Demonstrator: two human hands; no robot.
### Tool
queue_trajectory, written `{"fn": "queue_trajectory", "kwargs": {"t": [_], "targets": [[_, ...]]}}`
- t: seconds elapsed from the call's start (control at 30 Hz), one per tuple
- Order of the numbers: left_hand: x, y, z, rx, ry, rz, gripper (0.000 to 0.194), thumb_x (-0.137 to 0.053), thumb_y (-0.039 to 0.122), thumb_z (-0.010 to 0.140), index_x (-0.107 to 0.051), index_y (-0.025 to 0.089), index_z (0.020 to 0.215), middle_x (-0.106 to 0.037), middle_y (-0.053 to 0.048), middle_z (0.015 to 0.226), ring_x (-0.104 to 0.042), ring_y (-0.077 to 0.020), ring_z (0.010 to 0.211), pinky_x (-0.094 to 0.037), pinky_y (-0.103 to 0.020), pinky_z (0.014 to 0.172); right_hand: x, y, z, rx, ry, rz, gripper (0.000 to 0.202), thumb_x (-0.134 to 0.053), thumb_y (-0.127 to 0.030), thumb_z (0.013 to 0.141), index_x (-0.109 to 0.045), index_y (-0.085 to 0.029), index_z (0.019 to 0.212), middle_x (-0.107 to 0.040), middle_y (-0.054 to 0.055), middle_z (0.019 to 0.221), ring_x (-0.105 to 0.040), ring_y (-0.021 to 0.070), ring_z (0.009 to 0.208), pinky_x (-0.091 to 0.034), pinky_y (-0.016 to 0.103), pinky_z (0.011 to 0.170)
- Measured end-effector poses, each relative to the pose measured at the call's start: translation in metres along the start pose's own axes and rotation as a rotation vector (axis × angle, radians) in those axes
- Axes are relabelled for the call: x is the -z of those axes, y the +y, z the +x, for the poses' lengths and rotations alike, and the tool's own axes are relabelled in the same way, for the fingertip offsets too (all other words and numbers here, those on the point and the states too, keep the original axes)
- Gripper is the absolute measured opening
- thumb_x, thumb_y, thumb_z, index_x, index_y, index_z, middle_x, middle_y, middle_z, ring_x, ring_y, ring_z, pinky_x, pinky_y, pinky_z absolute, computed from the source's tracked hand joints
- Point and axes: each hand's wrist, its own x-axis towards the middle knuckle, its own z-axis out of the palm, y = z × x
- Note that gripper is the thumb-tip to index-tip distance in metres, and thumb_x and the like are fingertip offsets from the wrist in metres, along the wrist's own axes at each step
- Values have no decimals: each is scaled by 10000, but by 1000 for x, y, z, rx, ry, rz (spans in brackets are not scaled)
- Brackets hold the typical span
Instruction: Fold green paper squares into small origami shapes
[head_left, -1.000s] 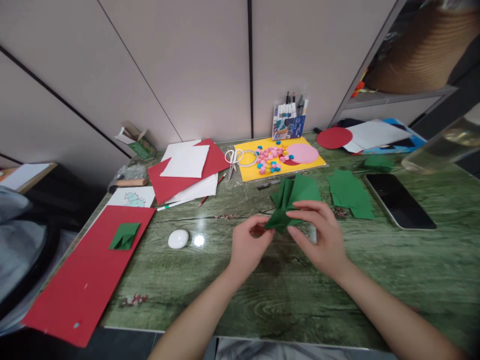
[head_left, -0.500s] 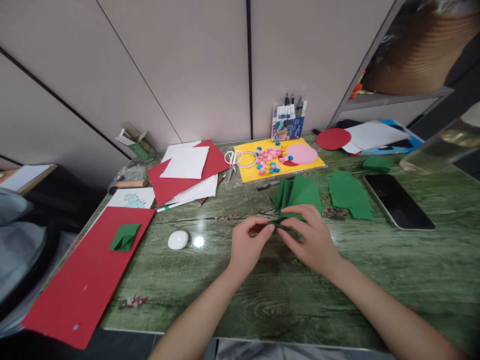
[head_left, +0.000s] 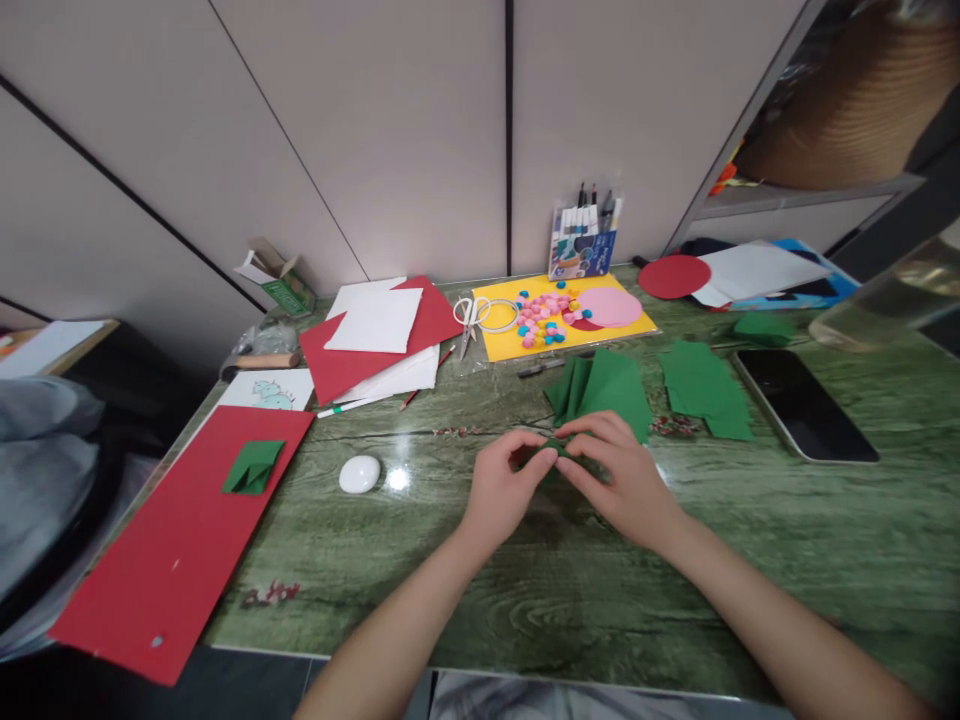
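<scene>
Fingertips nearly meeting, two hands pinch a small piece of green paper [head_left: 555, 447] above the middle of a green worktop [head_left: 420, 580]. The left hand [head_left: 506, 490] grips its near edge between thumb and forefinger; the right hand [head_left: 626, 485], fingers curved and slightly spread, presses from the other side (how the paper is folded there is hidden by the fingers). Just behind stands a heap of creased green paper [head_left: 574, 388]; whether it is joined to the held piece cannot be told.

The folding appears to be partway along. One folded green square [head_left: 253, 468] lies on a long red card [head_left: 180, 560] at left, seemingly finished, and the heap also bears folds. Flat green sheets [head_left: 705, 390], beside a dark phone [head_left: 806, 405], look unworked. White-handled scissors [head_left: 468, 322] lie at the back, beside a yellow sheet [head_left: 499, 345] scattered with small coloured balls [head_left: 540, 315], all untouched.
</scene>
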Motion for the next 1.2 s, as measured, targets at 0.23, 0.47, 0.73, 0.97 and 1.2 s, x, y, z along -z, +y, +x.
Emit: {"fn": "queue_trajectory", "kwargs": {"t": [0.23, 0.47, 0.73, 0.97, 1.2], "targets": [[-1, -4, 1, 34, -24, -195, 256, -619, 184, 711, -603, 177, 967, -640, -55, 948, -580, -169, 873, -447, -271, 763, -2, 9, 3, -235, 15, 187, 149, -540, -279, 803, -520, -193, 683, -551, 13, 698, -512, 180, 720, -400, 300, 661], [0, -4, 5, 200, 20, -414, 266, -676, 236, 658, -621, 175, 911, -661, -39, 875, -589, -152, 773, -462, -250, 661, -1, 12, 7, -361, 18, 463, 139, -579, -321, 762, -528, -196, 728, -552, -8, 703, -531, 156, 682, -406, 251, 615], [1, -2, 5, 178, 31, -407, 225, -677, 201, 641, -632, 181, 860, -652, -21, 846, -577, -147, 784, -444, -243, 681, 1, 11, 7, -369, 5, 433, 165, -576, -305, 760, -507, -191, 662, -527, -20, 642, -513, 144, 636, -394, 243, 597], [1, -5, 5, 135, 27, -321, 145, -679, 249, 654, -598, 154, 727, -589, 8, 700, -537, -119, 683, -417, -225, 651, 3, 6, 8, -321, -128, 419, 196, -543, -318, 786, -522, -189, 639, -545, -18, 644, -513, 146, 641, -393, 242, 605], [0, -5, 6, 233, 70, -465, 205, -704, 273, 625, -619, 152, 767, -631, -12, 742, -568, -127, 697, -441, -237, 657, 8, 9, 9, -265, -93, 594, 132, -520, -290, 815, -610, -210, 870, -625, 39, 875, -574, 191, 859, -451, 321, 772]]}}
